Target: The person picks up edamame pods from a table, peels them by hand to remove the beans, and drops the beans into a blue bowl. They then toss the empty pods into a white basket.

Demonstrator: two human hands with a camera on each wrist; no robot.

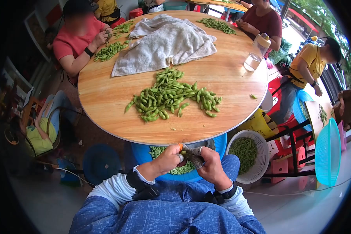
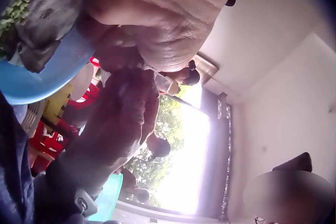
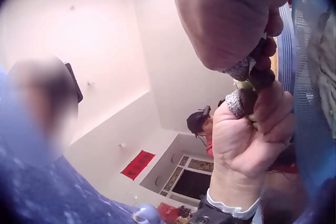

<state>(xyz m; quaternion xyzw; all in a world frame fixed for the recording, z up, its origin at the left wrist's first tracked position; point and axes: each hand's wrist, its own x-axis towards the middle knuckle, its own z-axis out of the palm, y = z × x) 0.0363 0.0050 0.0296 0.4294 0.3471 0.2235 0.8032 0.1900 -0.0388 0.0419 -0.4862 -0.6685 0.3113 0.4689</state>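
Observation:
Over the blue basin, both hands meet in front of the lap. A green soybean pod shows between the wrapped thumb tips. My left hand pinches it from one side, with a grey cover on the thumb and an orange band on a finger. From the other side, my right hand pinches it, its fingers curled and grey-wrapped. Shelled green beans lie in the basin under the hands. Ahead on the round wooden table spreads a pile of soybean pods. The fingers hide part of the held pod.
A white basket of pods stands right of the basin. On the table lie a greyish-white cloth and a clear bottle. Other people sit around it by smaller pod heaps. A turquoise basket stands far right.

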